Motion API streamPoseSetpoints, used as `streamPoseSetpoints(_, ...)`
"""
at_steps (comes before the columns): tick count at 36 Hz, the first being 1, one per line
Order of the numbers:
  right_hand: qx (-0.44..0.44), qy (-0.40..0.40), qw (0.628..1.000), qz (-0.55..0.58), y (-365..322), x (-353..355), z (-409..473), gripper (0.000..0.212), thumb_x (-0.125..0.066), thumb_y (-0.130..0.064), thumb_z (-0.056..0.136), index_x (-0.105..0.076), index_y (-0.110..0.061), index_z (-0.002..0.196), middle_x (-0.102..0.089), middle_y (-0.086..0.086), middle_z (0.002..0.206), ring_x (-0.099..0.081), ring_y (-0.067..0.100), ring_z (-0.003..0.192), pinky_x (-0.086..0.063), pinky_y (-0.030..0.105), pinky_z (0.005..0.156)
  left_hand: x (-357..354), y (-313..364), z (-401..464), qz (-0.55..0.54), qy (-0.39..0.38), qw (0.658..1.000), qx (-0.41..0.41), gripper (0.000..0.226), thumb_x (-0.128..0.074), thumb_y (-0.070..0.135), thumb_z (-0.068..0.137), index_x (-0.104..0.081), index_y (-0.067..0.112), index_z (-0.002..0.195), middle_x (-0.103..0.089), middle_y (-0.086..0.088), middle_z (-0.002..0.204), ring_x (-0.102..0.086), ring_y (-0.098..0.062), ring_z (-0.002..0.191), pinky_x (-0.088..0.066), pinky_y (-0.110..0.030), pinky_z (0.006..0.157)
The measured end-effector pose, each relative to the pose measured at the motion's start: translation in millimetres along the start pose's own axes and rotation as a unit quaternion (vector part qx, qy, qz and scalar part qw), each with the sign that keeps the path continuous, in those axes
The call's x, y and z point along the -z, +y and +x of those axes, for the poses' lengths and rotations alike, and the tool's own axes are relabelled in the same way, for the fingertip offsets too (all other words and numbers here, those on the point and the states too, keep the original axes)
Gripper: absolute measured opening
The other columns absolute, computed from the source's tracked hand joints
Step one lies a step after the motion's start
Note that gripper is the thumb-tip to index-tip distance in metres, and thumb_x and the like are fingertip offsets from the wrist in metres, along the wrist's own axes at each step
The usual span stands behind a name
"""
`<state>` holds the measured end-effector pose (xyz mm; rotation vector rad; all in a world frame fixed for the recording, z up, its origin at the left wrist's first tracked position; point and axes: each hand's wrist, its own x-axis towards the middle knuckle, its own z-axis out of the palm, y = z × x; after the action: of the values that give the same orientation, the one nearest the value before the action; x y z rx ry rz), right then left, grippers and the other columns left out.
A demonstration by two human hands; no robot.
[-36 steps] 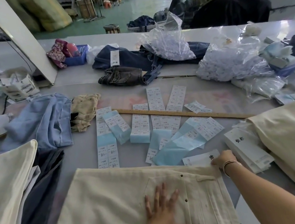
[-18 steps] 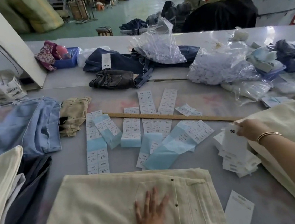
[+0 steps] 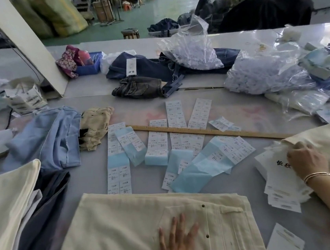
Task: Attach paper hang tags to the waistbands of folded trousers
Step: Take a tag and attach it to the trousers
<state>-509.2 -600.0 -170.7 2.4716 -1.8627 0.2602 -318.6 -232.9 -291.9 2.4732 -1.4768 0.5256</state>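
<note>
Head view: left hand (image 3: 178, 240) lies flat, fingers straight, on cream trousers (image 3: 131, 231) near waistband; right hand (image 3: 306, 161) rests on tag stack (image 3: 279, 183), grip can't tell. Risk: grabbing several tags, or stack sliding w/ pile loose. One tag (image 3: 284, 240) lies near table edge; little bare room btwn trousers & stack.

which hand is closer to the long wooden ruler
Right. The right hand rests on the white paper tags just below the long wooden ruler's right end; the left hand lies flat on the cream trousers, much farther.
</note>
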Motion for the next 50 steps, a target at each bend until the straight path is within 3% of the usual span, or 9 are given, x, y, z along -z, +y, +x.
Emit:
streamPoseSetpoints(6, -0.010, -0.068, 0.980, 0.188, 2.3, 26.6, 10.9, 0.011, -0.063, -0.016, 0.089, -0.070, -0.008, 0.089, -0.068, 0.021, 0.090, -0.061, 0.037, 0.084, -0.046, 0.039, 0.076, 13.8, -1.4, -6.3, -0.060, -0.118, 0.991, -0.005, 0.065, -0.024, 0.025, 0.093, 0.000, 0.038, 0.153, 0.005, 0.001, 0.163, 0.006, -0.014, 0.149, -0.002, -0.045, 0.117)
streamPoseSetpoints(12, 0.081, -0.220, 0.888, 0.395, -38.5, 80.9, -12.8, 0.012, -0.061, -0.003, 0.088, -0.065, -0.007, 0.077, -0.063, 0.014, 0.069, -0.058, 0.014, 0.057, -0.044, 0.016, 0.057, 43.1, -26.5, 41.6, -0.324, -0.445, 0.830, 0.093, 0.059, -0.055, 0.068, 0.078, -0.042, 0.054, 0.133, -0.017, 0.012, 0.160, -0.009, -0.010, 0.148, -0.006, -0.043, 0.119)
streamPoseSetpoints(16, 0.184, -0.363, 0.833, 0.376, -104.1, 106.7, -46.6, 0.010, -0.062, -0.005, 0.087, -0.065, -0.008, 0.077, -0.064, 0.001, 0.067, -0.061, 0.006, 0.057, -0.049, 0.015, 0.059, 64.8, -44.9, 76.6, -0.580, -0.270, 0.735, 0.227, 0.071, -0.060, 0.084, 0.061, -0.054, 0.038, 0.115, -0.055, 0.014, 0.125, -0.048, -0.008, 0.128, -0.033, -0.028, 0.111)
streamPoseSetpoints(21, 0.279, -0.450, 0.797, 0.292, -191.7, 95.5, -75.5, 0.013, -0.059, -0.020, 0.092, -0.062, -0.019, 0.079, -0.066, -0.007, 0.080, -0.064, -0.002, 0.068, -0.049, 0.014, 0.066, 84.6, -50.3, 120.9, -0.693, -0.285, 0.620, 0.232, 0.078, -0.071, 0.074, 0.060, -0.057, 0.024, 0.119, -0.069, 0.009, 0.112, -0.065, 0.000, 0.098, -0.049, -0.013, 0.079)
streamPoseSetpoints(24, 0.316, -0.433, 0.800, 0.268, -236.9, 70.4, -78.1, 0.010, -0.057, -0.025, 0.094, -0.062, -0.021, 0.087, -0.066, -0.007, 0.085, -0.062, 0.001, 0.073, -0.051, 0.015, 0.068, 78.8, -60.3, 128.9, -0.661, -0.286, 0.647, 0.249, 0.038, -0.072, 0.049, 0.075, -0.069, 0.020, 0.100, -0.075, 0.001, 0.095, -0.071, -0.014, 0.084, -0.054, -0.024, 0.070)
streamPoseSetpoints(27, 0.306, -0.363, 0.827, 0.302, -273.2, 41.6, -66.5, 0.014, -0.056, -0.023, 0.094, -0.064, -0.016, 0.103, -0.066, -0.003, 0.096, -0.060, 0.004, 0.080, -0.052, 0.016, 0.075, 66.0, -78.5, 136.8, -0.521, -0.288, 0.772, 0.223, 0.013, -0.064, 0.033, 0.091, -0.067, 0.020, 0.092, -0.069, -0.001, 0.093, -0.062, -0.014, 0.081, -0.047, -0.023, 0.067)
streamPoseSetpoints(31, 0.321, -0.226, 0.893, 0.220, -306.6, 3.4, -47.5, 0.023, -0.055, -0.022, 0.095, -0.066, -0.014, 0.113, -0.065, 0.004, 0.116, -0.061, 0.013, 0.096, -0.044, 0.017, 0.083, 44.8, -106.6, 142.4, -0.318, -0.321, 0.883, 0.126, 0.037, -0.059, 0.030, 0.088, -0.058, 0.014, 0.121, -0.053, -0.005, 0.128, -0.052, -0.020, 0.112, -0.044, -0.029, 0.094)
streamPoseSetpoints(40, 0.406, -0.173, 0.897, -0.016, -333.7, -70.0, -50.5, 0.023, -0.041, -0.018, 0.098, -0.058, -0.010, 0.111, -0.063, 0.007, 0.113, -0.061, 0.026, 0.102, -0.046, 0.035, 0.088, 23.9, -132.3, 186.4, -0.107, -0.373, 0.919, -0.063, 0.033, -0.054, 0.033, 0.091, -0.069, 0.007, 0.104, 0.010, -0.001, 0.163, 0.012, -0.022, 0.148, 0.004, -0.047, 0.120)
streamPoseSetpoints(50, 0.445, -0.154, 0.882, -0.021, -331.3, -89.4, -48.3, 0.028, -0.042, -0.030, 0.095, -0.059, -0.021, 0.115, -0.057, -0.004, 0.129, -0.056, 0.018, 0.112, -0.034, 0.032, 0.092, -2.8, -128.9, 188.0, -0.133, -0.440, 0.883, 0.090, 0.079, -0.058, 0.035, 0.087, -0.017, 0.024, 0.154, -0.031, -0.001, 0.155, -0.032, -0.033, 0.137, -0.030, -0.039, 0.114)
